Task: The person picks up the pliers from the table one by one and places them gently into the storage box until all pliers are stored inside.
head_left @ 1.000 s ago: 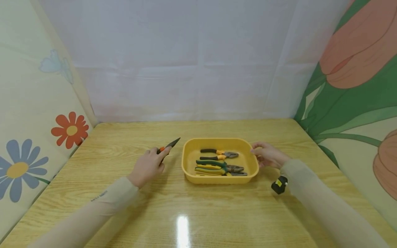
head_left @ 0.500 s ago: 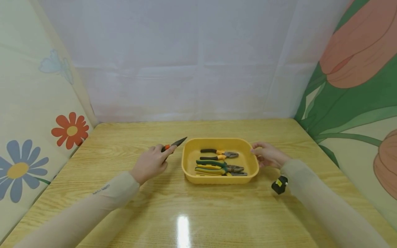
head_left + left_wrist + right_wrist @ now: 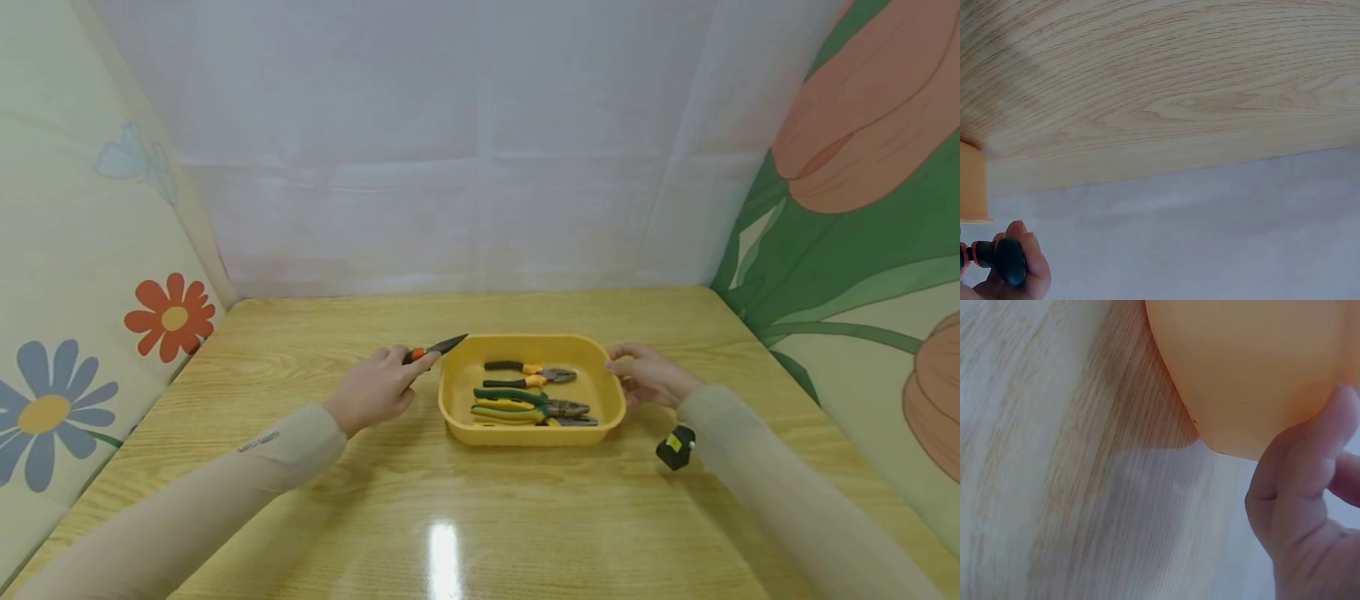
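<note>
My left hand (image 3: pixel 375 387) grips a pair of needle-nose pliers (image 3: pixel 448 344) by the black and orange handles. Their dark pointed tip reaches the left rim of a yellow plastic basin (image 3: pixel 536 437). From the left wrist, a dark handle end (image 3: pixel 1009 261) pokes out of the curled fingers, close to the basin's wall (image 3: pixel 971 184). My right hand (image 3: pixel 648 375) holds the basin's right rim, and the right wrist view has the fingers (image 3: pixel 1300 481) against its outer wall. Inside lie black-and-orange pliers (image 3: pixel 558 375) and green-and-yellow pliers (image 3: pixel 567 407), with another pair partly hidden below them.
A small black object with a yellow label (image 3: pixel 677 447) is by the right sleeve, apparently on the wrist. The wooden table (image 3: pixel 337 533) meets a white cloth backdrop (image 3: pixel 465 167) behind. Flower-printed panels (image 3: pixel 60 250) stand on both sides.
My left hand has moved to the right with the needle-nose pliers, bringing their tip from beside the basin to its left rim. The right hand and basin have stayed put.
</note>
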